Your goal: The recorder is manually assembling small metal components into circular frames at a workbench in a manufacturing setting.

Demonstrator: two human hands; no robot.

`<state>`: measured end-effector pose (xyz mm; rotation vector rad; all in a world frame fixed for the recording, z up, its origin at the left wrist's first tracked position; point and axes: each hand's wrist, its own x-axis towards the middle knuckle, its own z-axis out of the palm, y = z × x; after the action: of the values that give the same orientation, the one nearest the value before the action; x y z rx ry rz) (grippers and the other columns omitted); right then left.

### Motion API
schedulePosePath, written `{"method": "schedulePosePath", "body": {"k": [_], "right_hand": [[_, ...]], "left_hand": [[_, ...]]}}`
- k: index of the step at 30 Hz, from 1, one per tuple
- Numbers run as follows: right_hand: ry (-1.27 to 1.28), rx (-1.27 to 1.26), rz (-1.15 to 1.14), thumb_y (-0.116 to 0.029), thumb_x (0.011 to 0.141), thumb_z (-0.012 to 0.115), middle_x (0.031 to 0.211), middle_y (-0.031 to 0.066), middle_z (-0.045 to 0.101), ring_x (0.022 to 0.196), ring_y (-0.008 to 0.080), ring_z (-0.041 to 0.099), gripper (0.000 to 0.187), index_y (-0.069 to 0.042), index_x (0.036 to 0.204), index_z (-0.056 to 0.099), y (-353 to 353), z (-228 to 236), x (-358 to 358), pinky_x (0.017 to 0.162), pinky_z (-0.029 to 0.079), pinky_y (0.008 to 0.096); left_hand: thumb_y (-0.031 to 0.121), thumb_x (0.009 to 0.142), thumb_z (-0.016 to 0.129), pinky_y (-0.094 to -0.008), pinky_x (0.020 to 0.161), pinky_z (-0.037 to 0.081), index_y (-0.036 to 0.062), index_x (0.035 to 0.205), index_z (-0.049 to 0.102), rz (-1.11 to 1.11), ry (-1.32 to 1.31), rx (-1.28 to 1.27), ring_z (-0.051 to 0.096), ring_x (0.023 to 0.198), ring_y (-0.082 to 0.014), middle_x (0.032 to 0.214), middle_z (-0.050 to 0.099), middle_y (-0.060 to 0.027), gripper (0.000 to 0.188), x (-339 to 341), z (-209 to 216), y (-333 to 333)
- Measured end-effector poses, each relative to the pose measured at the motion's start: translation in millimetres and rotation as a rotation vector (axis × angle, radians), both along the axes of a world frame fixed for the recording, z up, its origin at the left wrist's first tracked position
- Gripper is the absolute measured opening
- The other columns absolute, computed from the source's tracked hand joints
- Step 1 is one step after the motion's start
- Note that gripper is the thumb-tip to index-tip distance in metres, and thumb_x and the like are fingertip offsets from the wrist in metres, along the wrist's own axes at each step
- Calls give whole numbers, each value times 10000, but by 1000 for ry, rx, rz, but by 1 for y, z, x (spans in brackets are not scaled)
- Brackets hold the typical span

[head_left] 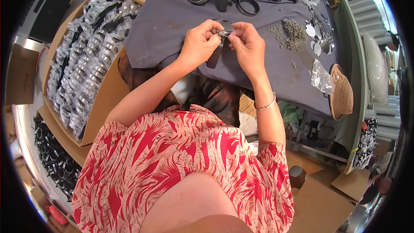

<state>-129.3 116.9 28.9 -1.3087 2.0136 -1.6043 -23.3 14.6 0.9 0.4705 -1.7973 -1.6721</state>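
Both hands meet over the near edge of the cloth-covered table, at a round black part with a shiny metal band and a flat black handle hanging toward me. My left hand pinches the part from the left, thumb and forefinger at the metal band. From the right, my right hand pinches the band near its middle. The fingertips hide the exact contact, and any smaller piece between them cannot be made out. Farther back lie black rings with handles. A pile of small metal clips is right of my right hand.
Left of the table stands a cardboard box full of plastic-wrapped metal-and-black parts. Round silver discs, a clear plastic bag and a woven hat lie along the table's right side. Black parts fill a lower box.
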Motion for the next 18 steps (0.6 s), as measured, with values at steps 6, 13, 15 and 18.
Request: {"method": "schedulePosePath", "body": {"k": [6, 13, 15, 18], "right_hand": [[-457, -22, -23, 40, 790, 591, 682, 25, 590, 546, 67, 536, 221, -4, 998, 533, -5, -2, 8, 499, 452, 221], [165, -5, -112, -16, 744, 629, 730, 35, 600, 626, 82, 554, 208, -28, 948, 590, 5, 15, 1, 572, 475, 237], [462, -116, -72, -32, 709, 636, 764, 133, 595, 672, 259, 606, 191, -31, 896, 599, -8, 4, -2, 603, 491, 329], [565, -208, -24, -74, 642, 706, 743, 95, 537, 718, 287, 536, 277, -63, 883, 569, -12, -6, -7, 620, 451, 358]], "left_hand": [[18, 829, 471, -183, 335, 331, 53, 961, 561, 16, -9, 26, 392, 420, -10, 592, 482, 41, 164, 4, -3, 1], [74, 822, 513, -219, 417, 347, 54, 959, 586, -99, -12, 21, 439, 495, -41, 607, 496, 33, 156, -5, 18, 1], [63, 814, 520, -213, 430, 356, 50, 977, 596, -43, -56, 0, 448, 503, -46, 641, 521, 26, 181, -4, 0, -14], [14, 820, 480, -193, 346, 298, 49, 910, 580, -27, -106, 1, 388, 452, -19, 620, 485, 43, 139, 2, 1, -21]]}}
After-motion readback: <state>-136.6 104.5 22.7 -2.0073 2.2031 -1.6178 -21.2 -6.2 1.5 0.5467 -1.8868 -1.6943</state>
